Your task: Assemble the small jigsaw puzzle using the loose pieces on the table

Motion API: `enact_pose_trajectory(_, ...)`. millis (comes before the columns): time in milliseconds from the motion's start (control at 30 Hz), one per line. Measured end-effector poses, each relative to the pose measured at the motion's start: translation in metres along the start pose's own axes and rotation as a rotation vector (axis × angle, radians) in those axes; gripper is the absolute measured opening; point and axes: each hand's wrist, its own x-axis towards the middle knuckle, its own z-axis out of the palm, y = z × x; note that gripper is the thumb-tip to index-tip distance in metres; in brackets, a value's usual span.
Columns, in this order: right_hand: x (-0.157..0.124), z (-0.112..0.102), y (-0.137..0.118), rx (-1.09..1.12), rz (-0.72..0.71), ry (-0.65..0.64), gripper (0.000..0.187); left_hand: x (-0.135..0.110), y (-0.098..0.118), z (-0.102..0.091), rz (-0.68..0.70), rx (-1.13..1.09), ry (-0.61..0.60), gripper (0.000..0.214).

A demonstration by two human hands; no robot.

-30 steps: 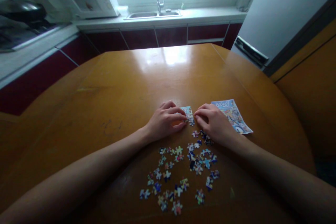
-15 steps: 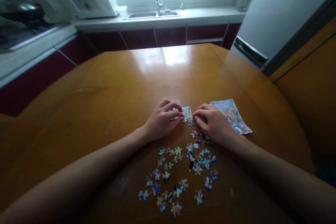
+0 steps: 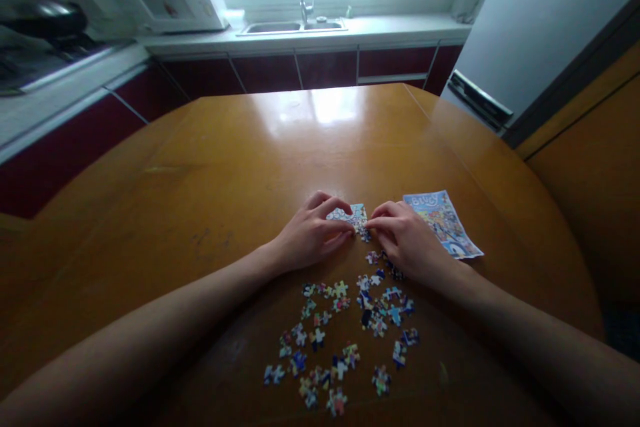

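A partly joined jigsaw puzzle [image 3: 358, 212] lies flat on the table between my hands, its left part hidden by my fingers. My left hand [image 3: 320, 227] curls over it, with thumb and a fingertip pressed near its lower edge and the index finger arched above. At the right edge my right hand [image 3: 400, 230] has its fingers pinched together against the puzzle; whatever small piece is in the pinch is mostly covered. Just below that hand lies a loose puzzle piece [image 3: 373, 257], and darker pieces sit partly under the palm.
Several loose puzzle pieces [image 3: 379, 325] are scattered toward me on the wooden table [image 3: 225, 147]. A printed picture sheet [image 3: 443, 220] lies right of my right hand. Beyond the table are a sink [image 3: 273, 28], a microwave [image 3: 167, 3], a wok [image 3: 43, 17] and a fridge [image 3: 540, 20].
My left hand's thumb and fingertips have shifted slightly right along the puzzle. My right hand's fingers have closed in on its right edge. The whole view has moved slightly.
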Motion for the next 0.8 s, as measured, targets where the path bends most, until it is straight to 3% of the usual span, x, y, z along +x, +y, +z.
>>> enact_pose_trajectory(167,-0.0005,0.0002,0.0000,-0.045,-0.021,-0.016,0.025,0.0006,0.0012,-0.0008,-0.018,-0.032,-0.041,0.016)
enact_pose_trajectory(333,-0.0008,0.0003,0.0007,-0.040,-0.021,-0.023,0.026,0.0008,0.0018,-0.0061,-0.133,-0.100,0.034,0.015)
enact_pose_trajectory(600,-0.0006,-0.0006,0.0007,-0.090,-0.052,-0.052,0.025,-0.0022,-0.0019,-0.0018,-0.029,-0.048,-0.058,0.026)
enact_pose_trajectory(800,-0.0044,-0.0033,-0.0073,-0.234,-0.088,-0.126,0.036,-0.0029,-0.0025,0.0012,-0.013,-0.020,-0.050,0.033)
